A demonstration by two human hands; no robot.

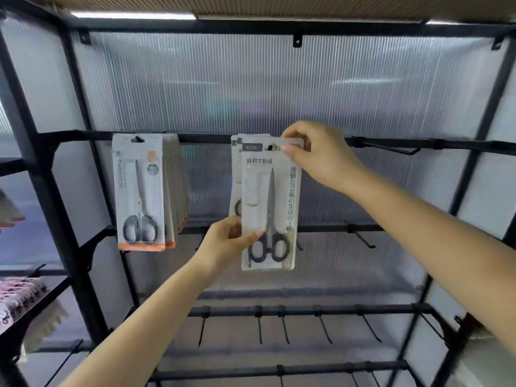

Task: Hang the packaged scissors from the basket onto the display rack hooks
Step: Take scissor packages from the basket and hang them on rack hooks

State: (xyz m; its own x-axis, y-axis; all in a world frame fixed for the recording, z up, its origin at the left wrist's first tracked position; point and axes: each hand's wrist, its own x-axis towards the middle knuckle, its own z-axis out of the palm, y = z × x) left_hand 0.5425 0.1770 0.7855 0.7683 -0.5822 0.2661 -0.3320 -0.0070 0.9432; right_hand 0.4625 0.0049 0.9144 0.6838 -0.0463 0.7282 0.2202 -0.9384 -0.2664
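Note:
A white scissors pack [279,191] with black-handled scissors hangs upright at the middle hook of the top rail [201,138]. Its hang hole sits at the hook's tip. My right hand [312,155] pinches the pack's top right corner. My left hand [229,238] holds its lower left edge, thumb on the front. Behind it hang one or two similar packs [236,163], mostly hidden. To the left a thick row of orange-edged scissors packs [142,191] fills another hook. The basket is out of view.
A bare hook [391,149] juts from the top rail at the right. Lower rails carry several bare hooks [282,328]. Black frame posts [55,219] stand at both sides, with ribbed translucent panels behind. Other goods [19,297] lie on a shelf at far left.

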